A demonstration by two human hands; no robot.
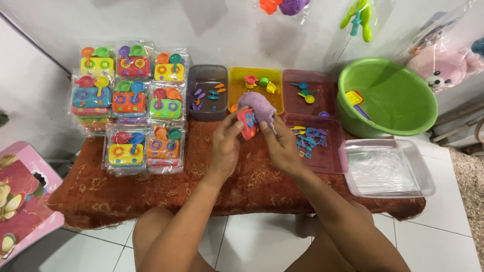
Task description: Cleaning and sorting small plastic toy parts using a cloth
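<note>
Toy stove (248,123), red, sits in left hand's (225,143) closed grip; right hand (282,146) grips purple piece (258,104).

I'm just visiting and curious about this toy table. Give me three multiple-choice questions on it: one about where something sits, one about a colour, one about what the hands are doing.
1. Where are the stacked toy packs?
A. at the table's left end
B. inside the basin
C. on the floor

2. What colour is the round basin?
A. red
B. green
C. blue

3. What are the left hand and right hand doing?
A. resting flat on the cloth
B. holding a small toy piece together
C. reaching into the clear tray

Answers: 1 A, the packs sit in piles at the left of the cloth-covered table. 2 B, its wall and inside are bright green. 3 B, both hands grip the red and purple piece above the cloth.
</note>
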